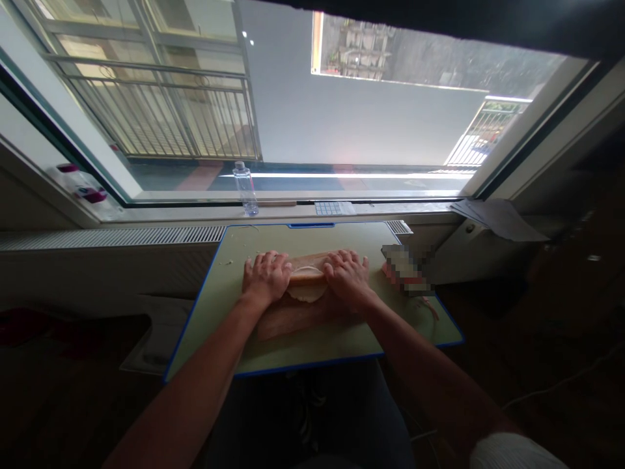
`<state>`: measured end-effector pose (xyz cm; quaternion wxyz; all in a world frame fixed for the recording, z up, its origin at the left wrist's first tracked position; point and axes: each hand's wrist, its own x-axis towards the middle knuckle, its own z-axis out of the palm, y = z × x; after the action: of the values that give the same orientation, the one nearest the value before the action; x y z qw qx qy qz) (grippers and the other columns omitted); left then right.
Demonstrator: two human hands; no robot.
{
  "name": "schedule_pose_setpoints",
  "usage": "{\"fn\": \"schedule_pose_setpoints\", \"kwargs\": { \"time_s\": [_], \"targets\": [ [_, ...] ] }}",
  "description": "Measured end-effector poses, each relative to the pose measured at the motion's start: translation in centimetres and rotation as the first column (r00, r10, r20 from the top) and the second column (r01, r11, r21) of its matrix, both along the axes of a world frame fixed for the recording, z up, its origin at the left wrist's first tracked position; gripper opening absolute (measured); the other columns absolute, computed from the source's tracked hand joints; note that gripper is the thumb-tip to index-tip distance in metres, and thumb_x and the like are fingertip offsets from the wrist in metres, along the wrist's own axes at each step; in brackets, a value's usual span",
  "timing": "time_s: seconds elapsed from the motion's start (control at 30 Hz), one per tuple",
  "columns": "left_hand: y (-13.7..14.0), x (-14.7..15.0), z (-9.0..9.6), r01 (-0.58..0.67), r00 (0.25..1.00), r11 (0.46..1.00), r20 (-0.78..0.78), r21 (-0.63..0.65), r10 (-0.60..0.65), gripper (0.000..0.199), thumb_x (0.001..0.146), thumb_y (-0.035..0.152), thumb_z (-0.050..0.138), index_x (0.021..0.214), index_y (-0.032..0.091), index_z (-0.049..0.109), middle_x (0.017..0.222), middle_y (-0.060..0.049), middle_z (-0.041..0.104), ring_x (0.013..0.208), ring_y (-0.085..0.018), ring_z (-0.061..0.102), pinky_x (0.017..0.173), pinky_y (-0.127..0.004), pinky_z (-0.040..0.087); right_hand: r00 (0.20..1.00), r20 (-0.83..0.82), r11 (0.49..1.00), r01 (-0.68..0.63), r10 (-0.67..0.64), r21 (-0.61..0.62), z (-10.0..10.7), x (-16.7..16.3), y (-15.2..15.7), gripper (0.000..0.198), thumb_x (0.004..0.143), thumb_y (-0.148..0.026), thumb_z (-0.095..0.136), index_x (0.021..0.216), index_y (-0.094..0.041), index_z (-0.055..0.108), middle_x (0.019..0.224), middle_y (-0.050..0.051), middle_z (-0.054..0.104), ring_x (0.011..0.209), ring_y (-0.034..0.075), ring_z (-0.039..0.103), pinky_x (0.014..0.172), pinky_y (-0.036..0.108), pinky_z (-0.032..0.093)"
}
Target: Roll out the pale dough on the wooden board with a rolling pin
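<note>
A wooden rolling pin (307, 278) lies across a flat, pale sheet of dough (307, 294) on a wooden board (283, 324). My left hand (267, 275) is closed over the pin's left end, and my right hand (347, 273) covers its right end the same way. Both palms press down from above, with the fingers curved over the far side. The hands hide the pin's two ends. Dough shows on both the near and far sides of the pin.
The board rests on a small pale-green table (215, 326) with a blue edge. A pixelated item (405, 270) sits at its right. Behind, the windowsill (303, 212) bears a clear bottle (245, 189) and papers (502, 218); another bottle (88, 189) stands left. Small white bits dot the table's left.
</note>
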<state>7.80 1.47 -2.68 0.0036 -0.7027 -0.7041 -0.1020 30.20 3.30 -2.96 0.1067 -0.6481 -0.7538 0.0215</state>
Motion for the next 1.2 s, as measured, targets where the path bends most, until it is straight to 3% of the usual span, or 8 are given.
{"fn": "schedule_pose_setpoints", "kwargs": {
  "time_s": [0.23,0.5,0.73,0.97,1.2],
  "targets": [
    [2.4,-0.6,0.5,0.019,1.000,0.994,0.012,-0.112,-0.018,0.056,0.110,0.049,0.036,0.157,0.031,0.060,0.167,-0.010,0.056,0.151,-0.034,0.050,0.127,-0.061,0.035,1.000,0.005,0.995,0.008,-0.008,-0.096,0.4,-0.3,2.9,0.059,0.107,-0.050,0.039,0.159,-0.031,0.059,0.171,0.007,0.052,0.155,0.034,0.041,0.129,0.064,0.029],
    [5.8,-1.2,-0.1,0.021,0.999,0.994,0.028,-0.103,-0.018,0.055,0.109,0.048,0.038,0.153,0.029,0.063,0.165,-0.012,0.057,0.148,-0.034,0.052,0.125,-0.062,0.037,1.000,-0.029,0.983,-0.001,-0.005,-0.183,1.0,-0.6,6.6,0.064,0.103,-0.052,0.043,0.162,-0.031,0.055,0.172,0.007,0.049,0.155,0.035,0.041,0.128,0.063,0.031],
    [7.9,-1.4,0.0,0.003,1.000,0.997,0.029,-0.076,-0.001,0.053,0.109,0.046,0.040,0.148,0.024,0.067,0.160,-0.015,0.061,0.144,-0.036,0.056,0.124,-0.061,0.040,1.000,-0.024,0.987,-0.003,-0.001,-0.161,0.6,-1.0,9.2,0.062,0.105,-0.055,0.045,0.161,-0.029,0.057,0.168,0.010,0.054,0.152,0.035,0.043,0.127,0.060,0.032],
    [8.5,-1.5,-0.3,-0.005,1.000,0.995,0.008,-0.101,0.006,0.051,0.108,0.047,0.041,0.145,0.027,0.069,0.160,-0.014,0.061,0.143,-0.035,0.057,0.123,-0.059,0.042,0.999,-0.030,0.981,0.006,-0.012,-0.195,0.8,-1.0,9.4,0.062,0.106,-0.056,0.046,0.163,-0.033,0.054,0.169,0.008,0.053,0.154,0.032,0.042,0.128,0.057,0.031],
    [7.0,-1.9,-1.0,0.040,0.999,0.997,0.015,-0.070,-0.039,0.052,0.108,0.048,0.039,0.145,0.029,0.071,0.156,-0.012,0.065,0.141,-0.034,0.059,0.121,-0.057,0.046,0.999,-0.039,0.988,0.006,-0.012,-0.157,0.7,-0.8,7.3,0.063,0.106,-0.056,0.042,0.160,-0.029,0.056,0.168,0.008,0.055,0.154,0.033,0.043,0.129,0.058,0.030]
  ]
}}
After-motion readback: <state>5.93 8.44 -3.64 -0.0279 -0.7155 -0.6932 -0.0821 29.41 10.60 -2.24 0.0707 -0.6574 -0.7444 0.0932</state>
